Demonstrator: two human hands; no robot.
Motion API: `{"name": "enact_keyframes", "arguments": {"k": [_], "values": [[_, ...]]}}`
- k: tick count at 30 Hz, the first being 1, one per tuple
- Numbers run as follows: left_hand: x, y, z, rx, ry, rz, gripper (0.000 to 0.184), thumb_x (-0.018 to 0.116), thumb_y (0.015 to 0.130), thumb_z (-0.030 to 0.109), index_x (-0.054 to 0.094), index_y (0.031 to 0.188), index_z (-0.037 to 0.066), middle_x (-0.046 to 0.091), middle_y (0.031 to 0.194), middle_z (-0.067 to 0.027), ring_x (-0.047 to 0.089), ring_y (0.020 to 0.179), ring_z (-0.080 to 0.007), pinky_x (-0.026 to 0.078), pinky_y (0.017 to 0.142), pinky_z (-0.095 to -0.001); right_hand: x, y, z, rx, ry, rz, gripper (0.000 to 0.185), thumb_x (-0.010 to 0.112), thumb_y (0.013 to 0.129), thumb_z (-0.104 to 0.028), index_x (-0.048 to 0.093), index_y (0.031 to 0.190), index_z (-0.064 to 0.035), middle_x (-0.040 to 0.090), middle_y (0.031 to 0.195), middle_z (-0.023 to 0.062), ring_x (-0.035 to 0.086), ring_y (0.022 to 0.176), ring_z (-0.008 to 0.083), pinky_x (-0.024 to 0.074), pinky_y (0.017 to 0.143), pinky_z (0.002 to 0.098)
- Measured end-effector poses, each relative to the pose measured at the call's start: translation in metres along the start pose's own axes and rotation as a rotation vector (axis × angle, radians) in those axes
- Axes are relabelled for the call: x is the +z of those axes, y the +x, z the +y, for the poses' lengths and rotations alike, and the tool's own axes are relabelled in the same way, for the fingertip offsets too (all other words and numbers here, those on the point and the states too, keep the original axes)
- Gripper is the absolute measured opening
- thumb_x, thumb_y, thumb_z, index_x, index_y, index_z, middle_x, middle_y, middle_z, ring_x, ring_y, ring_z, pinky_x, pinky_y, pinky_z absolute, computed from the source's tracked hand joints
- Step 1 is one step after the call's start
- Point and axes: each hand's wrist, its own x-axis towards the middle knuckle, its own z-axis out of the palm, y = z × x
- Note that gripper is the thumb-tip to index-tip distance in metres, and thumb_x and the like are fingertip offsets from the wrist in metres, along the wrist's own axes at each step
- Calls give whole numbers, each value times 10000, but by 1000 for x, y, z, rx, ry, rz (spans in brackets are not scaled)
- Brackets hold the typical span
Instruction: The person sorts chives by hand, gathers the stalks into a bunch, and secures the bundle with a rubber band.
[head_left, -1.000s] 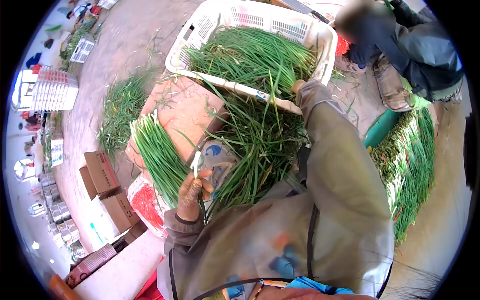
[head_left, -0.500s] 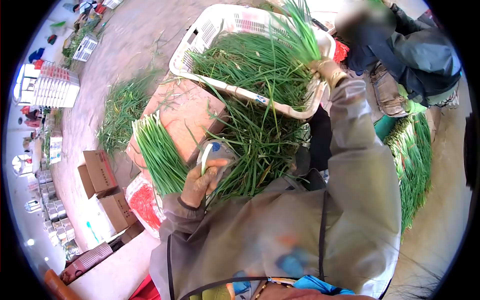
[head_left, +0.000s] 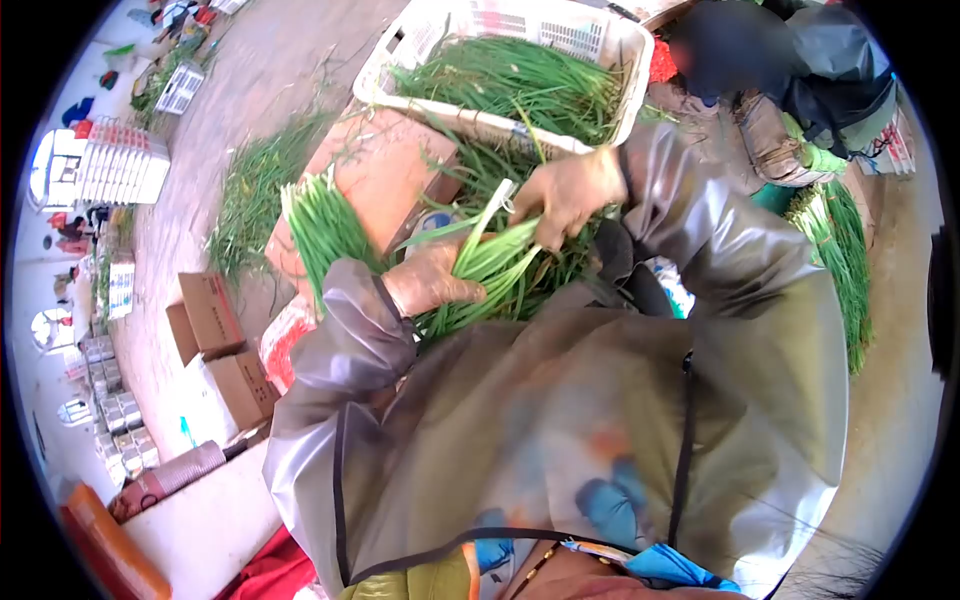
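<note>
My left hand (head_left: 430, 280) is closed around a bunch of green chives (head_left: 495, 255) above my lap. My right hand (head_left: 572, 195) grips the same bunch near its pale stem ends, with the fingers curled inward. One pale stalk (head_left: 497, 200) sticks up between the two hands. Left of my left hand, a neat bundle of chives (head_left: 328, 225) lies against a reddish-brown block (head_left: 375, 165). Loose chives lie beneath and behind my hands, partly hidden by them.
A white plastic crate (head_left: 640, 95) with loose chives stands beyond my hands. Scattered greens (head_left: 262, 185) lie on the floor. Cardboard boxes (head_left: 235, 390) are at the left. Another person (head_left: 830, 60) sits at upper right, near stacked chive bundles (head_left: 845, 270).
My right hand has come down from the crate to my lap with the chives. My left hand, which held a pale stalk, has moved right and now holds the bunch too.
</note>
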Motion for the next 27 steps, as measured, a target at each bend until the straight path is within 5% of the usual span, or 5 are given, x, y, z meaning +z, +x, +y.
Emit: {"name": "enact_keyframes", "arguments": {"k": [9,13,17,24,27], "values": [[30,-77,-61,-52,-537,321,492,668,752,159,473,1172,-7,586,978,-50,549,845,-136,431,762,-257,-15,-54,53,-548,589,726,356,472,895,-292,535,1114,-19,453,581,-36,425,491,35,330,453,172],[33,-62,-72,83,-507,490,429,665,746,130,510,1123,-4,608,905,-35,567,767,-134,451,727,-254,44,15,82,7,-998,1222,292,524,871,-317,560,1095,-133,604,839,99,591,806,208,474,730,279],[40,-40,-58,174,-493,492,386,672,751,136,546,1094,12,595,964,-30,542,860,-126,416,795,-261,97,25,-6,-229,590,666,233,610,832,-256,608,993,-87,587,801,11,545,671,99,446,573,230],[51,-38,-40,132,-646,467,350,585,833,160,509,1143,16,599,977,-63,563,870,-144,445,770,-254,71,37,23,-601,1166,927,149,501,862,-184,555,883,-47,596,764,82,574,639,167,491,614,290],[58,-36,-35,85,-630,488,394,560,848,231,504,1144,-23,606,966,-99,588,838,-178,482,745,-290,85,36,-2,-430,470,983,152,567,841,-194,558,904,-56,571,760,26,511,628,93,448,591,265]]}}
